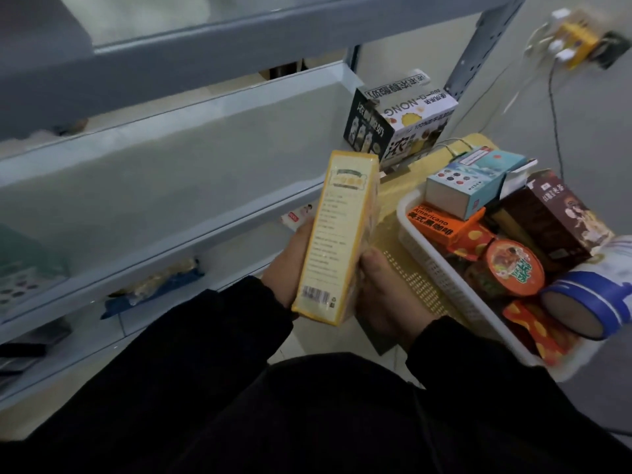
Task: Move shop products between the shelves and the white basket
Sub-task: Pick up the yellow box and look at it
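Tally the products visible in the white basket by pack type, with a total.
Boxes: 3 (light blue box, orange box, dark brown box)
Packets: 2 (upper red packet, lower red packet)
Noodle bowl: 1
Blue canister: 1
Total: 7 visible; more may lie beneath. Held yellow box excluded.

shelves (164, 172) left | basket (424, 265) right, cup (514, 266) inside | carton (400, 121) behind basket | box (333, 241) between both
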